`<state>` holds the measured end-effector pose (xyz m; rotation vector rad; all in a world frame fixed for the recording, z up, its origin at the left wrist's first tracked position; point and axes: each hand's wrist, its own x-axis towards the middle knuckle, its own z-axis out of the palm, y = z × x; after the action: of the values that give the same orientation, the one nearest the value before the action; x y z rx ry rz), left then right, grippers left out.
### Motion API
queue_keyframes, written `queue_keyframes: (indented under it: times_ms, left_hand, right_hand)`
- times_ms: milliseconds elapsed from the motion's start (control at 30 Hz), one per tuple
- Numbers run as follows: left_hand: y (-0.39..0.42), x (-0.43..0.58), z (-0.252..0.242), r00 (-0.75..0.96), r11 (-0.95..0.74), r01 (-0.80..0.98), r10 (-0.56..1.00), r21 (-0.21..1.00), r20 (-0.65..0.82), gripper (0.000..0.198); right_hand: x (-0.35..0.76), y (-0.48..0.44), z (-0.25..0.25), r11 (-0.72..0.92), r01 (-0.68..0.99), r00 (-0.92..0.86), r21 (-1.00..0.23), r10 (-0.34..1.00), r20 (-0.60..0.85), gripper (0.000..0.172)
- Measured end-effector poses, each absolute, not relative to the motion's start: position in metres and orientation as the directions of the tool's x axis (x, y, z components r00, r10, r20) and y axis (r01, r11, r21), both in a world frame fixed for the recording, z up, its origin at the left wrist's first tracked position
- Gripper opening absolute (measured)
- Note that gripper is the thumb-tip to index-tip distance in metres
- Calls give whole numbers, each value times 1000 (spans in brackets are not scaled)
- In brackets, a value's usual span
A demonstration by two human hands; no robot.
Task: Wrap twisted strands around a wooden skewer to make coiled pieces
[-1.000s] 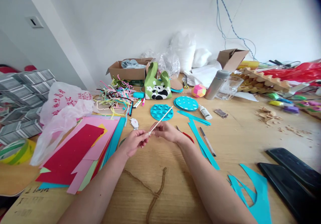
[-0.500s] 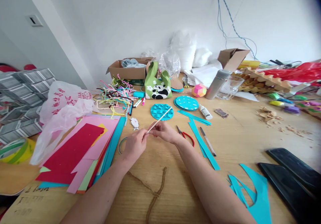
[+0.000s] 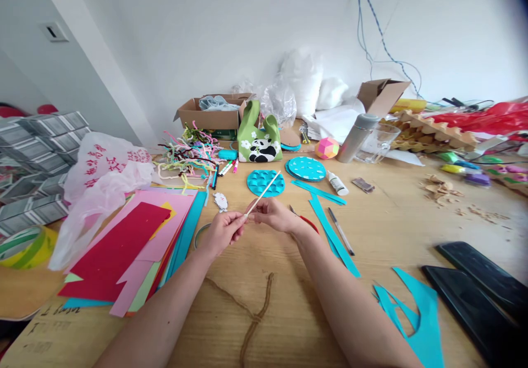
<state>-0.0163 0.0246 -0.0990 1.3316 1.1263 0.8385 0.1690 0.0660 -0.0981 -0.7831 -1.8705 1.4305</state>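
Over the middle of the table, a thin off-white stick (image 3: 266,188) slants up and away to the right. My left hand (image 3: 223,232) pinches its near end between thumb and fingers. Close against it, my right hand (image 3: 275,217) also has its fingers closed at that end; part of the grip is hidden. Beyond the stick's far tip lies a blue disc with curved flaps (image 3: 264,182). Red-handled scissors (image 3: 309,224) show partly behind my right wrist. A roll of tape (image 3: 197,237) is half covered by my left hand. Brown twine (image 3: 256,319) lies between my forearms.
Coloured paper sheets (image 3: 119,241) are stacked at left. Blue strips (image 3: 334,239), a pen (image 3: 341,231) and a glue bottle (image 3: 337,184) lie to the right. Two dark phones (image 3: 466,307) sit near right. A green panda bag (image 3: 259,145) and a grey flask (image 3: 358,138) stand behind.
Both hands have shifted slightly to the right with the stick, which now stands a little steeper. My left-hand fingers show more from the side.
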Motion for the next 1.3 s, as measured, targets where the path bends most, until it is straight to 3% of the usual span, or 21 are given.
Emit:
queue_keyframes:
  times_ms: [167, 367, 467, 600, 667, 767, 1033, 1300]
  left_hand:
    - [28, -20, -98, 391, 370, -58, 863, 927, -320, 29]
    - [33, -27, -103, 541, 504, -210, 774, 838, -330, 28]
    - [31, -24, -104, 447, 406, -144, 840, 902, -307, 30]
    - [27, -16, -102, 268, 73, 88, 959, 993, -94, 37]
    - [24, -14, -101, 166, -93, 229, 985, 969, 55, 35]
    - [21, -13, -99, 80, -231, 396, 973, 889, 217, 15]
    - [19, -14, -100, 83, -239, 468, 970, 851, 228, 9]
    - [22, -11, -100, 186, -71, 278, 982, 958, 18, 20]
  right_hand:
    - [171, 66, -97, 186, 11, -654, -982, 744, 134, 31]
    - [170, 65, -96, 183, 27, -644, -983, 755, 123, 29]
    - [170, 67, -100, 190, 40, -608, -981, 784, 127, 27]
    - [169, 68, -102, 190, 69, -565, -979, 817, 119, 25]
    - [167, 67, -101, 183, 100, -549, -978, 830, 99, 25]
    - [164, 65, -98, 180, 125, -542, -976, 836, 85, 29]
    - [162, 65, -94, 192, 169, -553, -967, 830, 68, 36]
    - [163, 66, -96, 208, 129, -496, -970, 860, 118, 39]
